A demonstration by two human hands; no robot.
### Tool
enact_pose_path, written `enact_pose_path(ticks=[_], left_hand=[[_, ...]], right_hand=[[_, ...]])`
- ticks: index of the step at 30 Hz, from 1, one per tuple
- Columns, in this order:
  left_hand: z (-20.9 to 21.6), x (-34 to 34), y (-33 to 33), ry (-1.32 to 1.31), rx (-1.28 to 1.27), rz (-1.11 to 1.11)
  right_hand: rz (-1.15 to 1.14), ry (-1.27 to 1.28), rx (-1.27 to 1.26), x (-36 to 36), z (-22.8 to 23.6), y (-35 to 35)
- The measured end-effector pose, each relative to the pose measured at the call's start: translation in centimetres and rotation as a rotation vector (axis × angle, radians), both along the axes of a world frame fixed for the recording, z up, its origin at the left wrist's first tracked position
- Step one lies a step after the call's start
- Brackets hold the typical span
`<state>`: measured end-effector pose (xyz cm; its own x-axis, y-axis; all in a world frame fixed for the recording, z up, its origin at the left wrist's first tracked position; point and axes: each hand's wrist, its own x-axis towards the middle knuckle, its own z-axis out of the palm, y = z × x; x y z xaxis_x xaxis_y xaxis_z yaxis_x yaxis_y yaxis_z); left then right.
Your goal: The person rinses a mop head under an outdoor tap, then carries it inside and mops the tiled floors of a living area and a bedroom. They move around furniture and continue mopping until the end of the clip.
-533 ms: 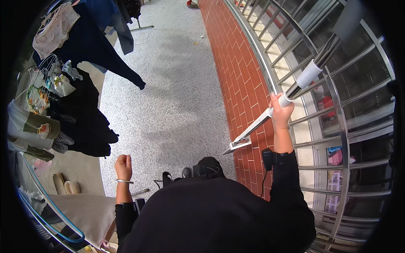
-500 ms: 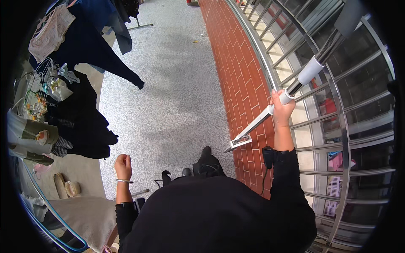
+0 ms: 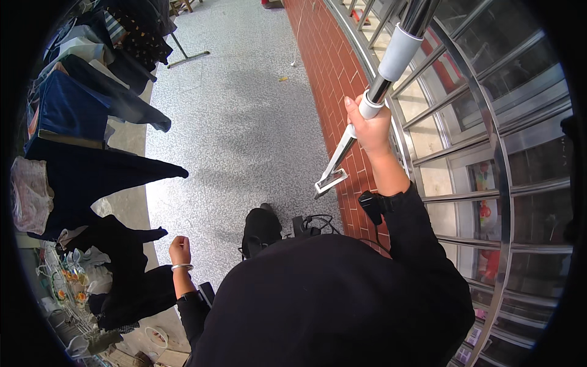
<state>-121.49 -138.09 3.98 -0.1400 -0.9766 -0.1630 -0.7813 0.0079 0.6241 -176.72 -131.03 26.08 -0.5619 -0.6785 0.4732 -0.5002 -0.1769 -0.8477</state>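
My right hand [image 3: 371, 129] is closed round a long metal pole [image 3: 340, 150] with white plastic sleeves. The pole slants from the upper right, where its end leaves the view, down past my hand to a small white frame-shaped fitting at its lower end. That end hangs above the floor near the red brick wall. What kind of tool it is I cannot make out. My left hand [image 3: 180, 251] hangs low at my left with curled fingers, nothing visible in it, a silver bangle on the wrist. Dark hanging clothes [image 3: 104, 168] are close to it.
A red brick wall [image 3: 330, 73] runs along the right, topped by a metal-barred window grille [image 3: 498, 131]. Clothes and wire hangers [image 3: 61, 287] line the left. Ahead are a speckled grey floor [image 3: 238, 122] and a stand's metal foot [image 3: 188, 59]. A white cord lies by the wall.
I have moved forward, so the hanging clothes sit lower in view. The pole has swung leftward and up in view with my right hand. My left hand stays low and curled.
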Motion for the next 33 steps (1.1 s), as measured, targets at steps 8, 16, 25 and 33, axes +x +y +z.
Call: enact_pose_path(ticks=[8, 16, 25, 33], left_hand=[[-1.4, -7.7, -32.8, -0.119, -0.017, -0.064], [3.3, -33.2, -70.2, 0.120, -0.082, -0.458], [7.5, -56.3, -105.8, 0.303, -0.123, -0.643], [6.3, -63.9, -136.6, 0.301, -0.057, -0.434]], right_hand=[[-0.143, -0.045, -0.017, -8.8, -1.7, -28.1], [-0.200, -0.139, -0.041, -20.7, -1.1, -52.7], [-0.042, -0.160, 0.034, -34.4, -1.3, -90.0], [0.074, -0.029, 0.038, -45.7, 0.6, -127.2]])
